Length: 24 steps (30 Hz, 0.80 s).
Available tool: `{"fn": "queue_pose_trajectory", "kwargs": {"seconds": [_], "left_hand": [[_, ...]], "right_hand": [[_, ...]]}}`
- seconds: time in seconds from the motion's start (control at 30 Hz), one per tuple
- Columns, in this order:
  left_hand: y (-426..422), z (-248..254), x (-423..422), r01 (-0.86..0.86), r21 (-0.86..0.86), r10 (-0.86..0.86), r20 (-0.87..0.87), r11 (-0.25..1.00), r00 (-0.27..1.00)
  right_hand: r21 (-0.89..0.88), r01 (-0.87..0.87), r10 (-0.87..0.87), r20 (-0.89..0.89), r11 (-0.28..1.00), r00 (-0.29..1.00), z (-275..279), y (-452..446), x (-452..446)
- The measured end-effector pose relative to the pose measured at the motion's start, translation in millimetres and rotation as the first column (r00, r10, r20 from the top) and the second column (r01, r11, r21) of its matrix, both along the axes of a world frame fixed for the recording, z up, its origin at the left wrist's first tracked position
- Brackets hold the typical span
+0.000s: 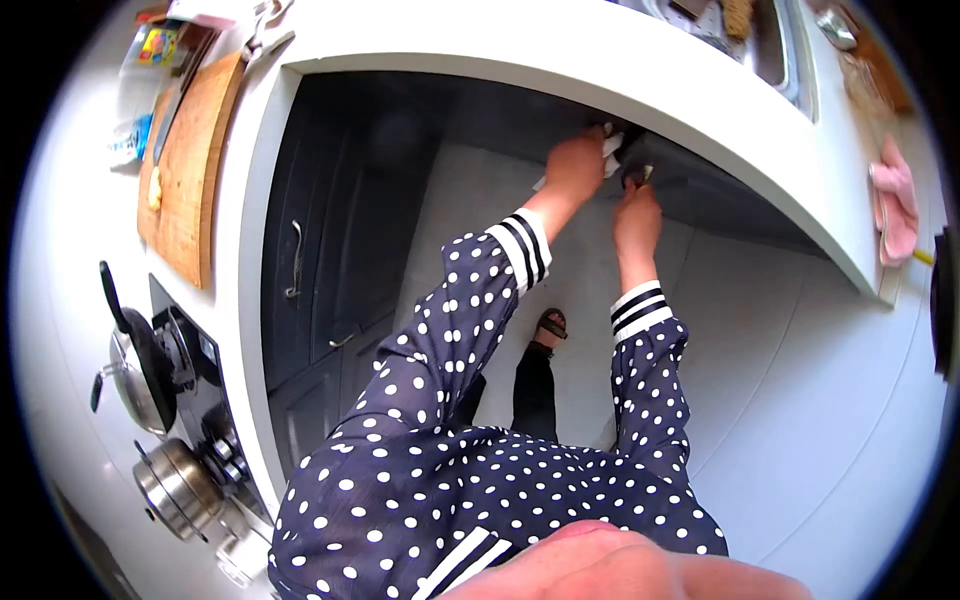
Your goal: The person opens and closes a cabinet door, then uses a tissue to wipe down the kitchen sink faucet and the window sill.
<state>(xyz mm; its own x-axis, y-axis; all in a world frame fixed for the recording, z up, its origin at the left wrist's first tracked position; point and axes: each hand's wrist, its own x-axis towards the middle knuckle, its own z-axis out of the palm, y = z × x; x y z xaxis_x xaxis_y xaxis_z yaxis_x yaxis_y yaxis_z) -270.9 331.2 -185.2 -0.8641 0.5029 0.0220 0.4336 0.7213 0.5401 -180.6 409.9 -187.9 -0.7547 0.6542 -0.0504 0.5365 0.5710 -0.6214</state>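
Both my arms reach down below the white counter's front edge, towards the dark cabinet front. My left hand [577, 168] is closed, and a crumpled white piece [611, 148], cloth or paper, shows at its fingers. Just to the right, my right hand [637, 215] is closed at a small shiny metal piece [645, 173] beside something dark. What its fingers grip is too small and dark to make out. The two hands are close together but apart.
On the left counter are a wooden cutting board [195, 180] with a knife [178, 100], a pan [143, 370] and a steel pot [178, 488]. Dark cabinet doors [330, 240] stand left. A sink [785, 50] and pink cloth [893, 205] are on the right.
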Motion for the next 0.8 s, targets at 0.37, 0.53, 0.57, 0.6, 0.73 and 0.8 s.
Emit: {"fn": "queue_pose_trajectory", "kwargs": {"seconds": [0.37, 0.53, 0.57, 0.6, 0.73, 0.8], "left_hand": [[-66.2, -6.5, 66.8, -0.276, 0.112, 0.230, 0.314, 0.955, 0.921], [-177.0, -50.8, 214.7, -0.518, 0.050, 0.351, 0.680, 0.854, 0.644], [-203.3, -61.5, 247.1, -0.511, -0.009, 0.368, 0.705, 0.860, 0.606], [-226.4, -65.3, 276.4, -0.584, -0.101, 0.449, 0.747, 0.806, 0.490], [-311.4, -54.0, 346.9, -0.684, -0.275, 0.532, 0.824, 0.675, 0.194], [-332.1, -28.8, 355.6, -0.846, -0.106, 0.374, 0.920, 0.522, 0.115]], "right_hand": [[0.373, -0.376, 0.367, 0.098, 0.848, 0.925, -48.4, 50.6, -38.9], [0.044, -0.147, 0.144, 0.057, 0.988, 0.988, -31.0, 40.6, -36.6], [-0.006, -0.117, 0.117, 0.054, 0.993, 0.992, -29.3, 39.0, -37.9], [0.012, -0.138, 0.138, 0.008, 0.990, 0.990, -36.9, 34.2, -32.6], [-0.136, -0.426, 0.443, 0.144, 0.894, 0.885, -93.6, -24.8, 44.8], [-0.552, -0.377, 0.581, 0.254, 0.744, 0.774, -43.0, -119.6, 97.4]]}}
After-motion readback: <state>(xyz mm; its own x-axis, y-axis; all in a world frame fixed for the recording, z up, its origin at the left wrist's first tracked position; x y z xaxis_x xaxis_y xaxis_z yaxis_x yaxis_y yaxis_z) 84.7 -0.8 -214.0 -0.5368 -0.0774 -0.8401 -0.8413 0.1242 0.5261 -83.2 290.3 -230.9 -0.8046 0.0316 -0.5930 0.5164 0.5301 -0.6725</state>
